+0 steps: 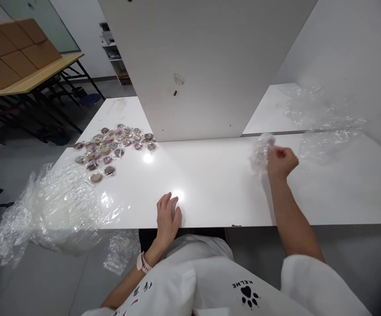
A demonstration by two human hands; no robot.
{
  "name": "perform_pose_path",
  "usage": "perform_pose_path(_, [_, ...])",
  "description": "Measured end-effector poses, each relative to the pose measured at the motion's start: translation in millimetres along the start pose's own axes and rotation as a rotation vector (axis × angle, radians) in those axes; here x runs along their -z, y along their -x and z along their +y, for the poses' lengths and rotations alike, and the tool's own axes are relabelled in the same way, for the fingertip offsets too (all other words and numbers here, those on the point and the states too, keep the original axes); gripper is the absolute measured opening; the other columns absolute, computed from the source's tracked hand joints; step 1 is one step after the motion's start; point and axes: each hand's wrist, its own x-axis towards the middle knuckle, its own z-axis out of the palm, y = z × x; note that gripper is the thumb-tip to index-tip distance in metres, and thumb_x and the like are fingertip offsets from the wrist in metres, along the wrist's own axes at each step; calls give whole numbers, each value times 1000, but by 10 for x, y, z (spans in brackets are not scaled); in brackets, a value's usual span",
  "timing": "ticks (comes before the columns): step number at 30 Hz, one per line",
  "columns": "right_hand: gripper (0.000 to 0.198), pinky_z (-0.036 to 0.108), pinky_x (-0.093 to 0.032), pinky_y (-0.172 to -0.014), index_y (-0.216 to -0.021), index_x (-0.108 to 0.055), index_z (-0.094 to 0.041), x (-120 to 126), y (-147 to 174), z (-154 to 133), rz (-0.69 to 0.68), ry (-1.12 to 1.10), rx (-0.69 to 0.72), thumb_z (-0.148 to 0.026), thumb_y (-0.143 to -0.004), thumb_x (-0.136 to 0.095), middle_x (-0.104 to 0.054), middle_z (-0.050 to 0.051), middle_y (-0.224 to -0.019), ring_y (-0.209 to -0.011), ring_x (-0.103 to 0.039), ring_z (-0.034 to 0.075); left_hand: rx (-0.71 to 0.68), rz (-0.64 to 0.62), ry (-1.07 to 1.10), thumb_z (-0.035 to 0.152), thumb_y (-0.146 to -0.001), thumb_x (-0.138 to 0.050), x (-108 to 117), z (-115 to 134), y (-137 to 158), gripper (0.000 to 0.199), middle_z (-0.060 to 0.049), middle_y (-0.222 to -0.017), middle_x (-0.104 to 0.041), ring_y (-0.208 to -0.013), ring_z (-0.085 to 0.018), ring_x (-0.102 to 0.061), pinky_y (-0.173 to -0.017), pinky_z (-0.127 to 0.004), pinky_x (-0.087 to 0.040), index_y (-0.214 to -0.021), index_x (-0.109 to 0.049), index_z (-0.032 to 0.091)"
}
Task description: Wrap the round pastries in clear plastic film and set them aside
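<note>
My left hand (168,216) rests near the front edge of the white table (206,180), its fingers apart and nothing in them. Out to the right, my right hand (281,162) is closed on a crumpled clear plastic bag (260,154). A faint pinkish patch shows by the fingertips; what it is I cannot make out. Several small wrapped round pieces (105,150), brown, pink and tan, lie spread over the left part of the table, away from both hands.
A big heap of clear plastic bags (62,202) hangs over the table's front left edge. More crumpled clear film (322,114) lies at the right, against the wall. An upright white panel (203,70) stands behind the table. Cardboard (19,48) sits on a wooden table at far left.
</note>
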Motion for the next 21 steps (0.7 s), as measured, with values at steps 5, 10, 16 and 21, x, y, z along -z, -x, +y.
perform_pose_path(5, [33, 37, -40, -94, -108, -63, -4, -701, -966, -204, 71, 124, 72, -5, -85, -40, -58, 25, -117, -107, -54, 24, -192, 48, -267, 22, -91, -50, -175, -145, 94, 38, -8, -141, -58, -136, -31, -48, -117, -54, -34, -127, -62, 26])
perform_pose_path(10, [34, 39, -45, -91, -107, -64, -8, -1414, -961, -226, -183, 185, 202, -5, -84, -39, -59, 17, -116, -108, -54, 25, -253, 105, -328, 21, -90, -52, -199, -151, 82, 39, -6, -140, -59, -134, -30, -51, -112, -51, -40, -128, -62, 27])
perform_pose_path(16, [43, 45, -33, -109, -124, -59, -12, -1396, -658, 17, -265, 249, 301, -10, -86, -42, -53, 15, -136, -131, -41, 25, -352, 190, -396, 17, -89, -56, -224, -205, 67, 37, -8, -137, -62, -130, -29, -54, -110, -50, -44, -126, -62, 20])
perform_pose_path(21, [59, 60, -6, -113, -147, -38, -10, -562, -646, 380, 99, 416, -7, -13, -88, -41, -18, 24, -160, -148, -5, 31, -370, 205, -372, 17, -89, -57, -233, -214, 46, 38, -9, -136, -62, -129, -30, -54, -110, -50, -43, -126, -62, 20])
